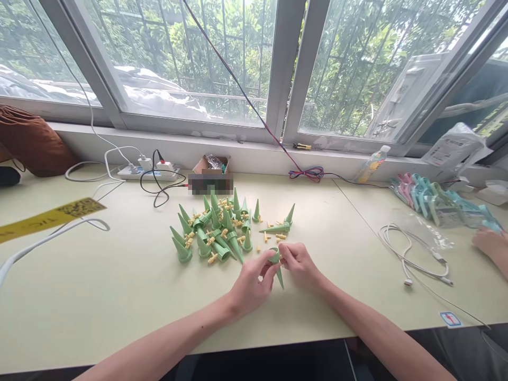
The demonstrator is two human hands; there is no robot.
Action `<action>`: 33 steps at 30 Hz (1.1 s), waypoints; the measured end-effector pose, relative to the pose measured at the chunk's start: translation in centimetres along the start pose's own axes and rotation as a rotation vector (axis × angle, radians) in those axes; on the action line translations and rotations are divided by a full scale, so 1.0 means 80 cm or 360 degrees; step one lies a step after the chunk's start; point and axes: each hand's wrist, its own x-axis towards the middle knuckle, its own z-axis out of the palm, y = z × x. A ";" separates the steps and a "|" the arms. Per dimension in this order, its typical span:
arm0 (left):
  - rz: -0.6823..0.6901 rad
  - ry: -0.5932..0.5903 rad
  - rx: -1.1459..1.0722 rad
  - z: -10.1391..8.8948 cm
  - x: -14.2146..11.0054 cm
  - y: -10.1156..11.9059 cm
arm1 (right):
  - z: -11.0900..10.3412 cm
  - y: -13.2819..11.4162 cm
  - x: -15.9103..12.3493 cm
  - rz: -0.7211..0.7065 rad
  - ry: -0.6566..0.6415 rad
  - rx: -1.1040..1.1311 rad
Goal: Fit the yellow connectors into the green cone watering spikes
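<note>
Between the fingers of my left hand (254, 280) is a green plastic plant watering spike (280, 276), its point aimed down and its wide end up. My right hand (297, 263) pinches at the spike's side near the wide end; whatever small part sits in those fingertips is mostly hidden. Beyond my hands lies a loose pile of green watering spikes (216, 235), some standing on their wide ends, others on their sides. Small yellow valves (213, 258) are scattered among them, and a few more yellow valves (281, 237) lie just past my fingers.
A small cardboard box (212, 165), a power strip (148, 173) and a bottle (373, 164) stand along the window side. At right are a coiled white cable (397, 248), pastel plastic items (431, 198) and another person's hand (490, 243). A yellow tag (51, 218) hangs at left.
</note>
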 end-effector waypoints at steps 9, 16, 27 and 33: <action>-0.0054 -0.0020 -0.0122 -0.002 0.004 0.010 | 0.002 0.004 0.004 0.0138 -0.0018 0.0103; -0.0509 -0.0032 -0.0875 -0.013 0.017 0.015 | -0.013 0.001 0.006 -0.0315 0.0062 -0.0399; -0.0532 -0.0093 -0.0982 -0.013 0.016 0.007 | -0.018 0.012 0.001 -0.0612 -0.0032 -0.0783; -0.0464 -0.0022 -0.0849 -0.010 0.015 0.009 | -0.011 0.014 0.002 -0.0473 0.0019 -0.0675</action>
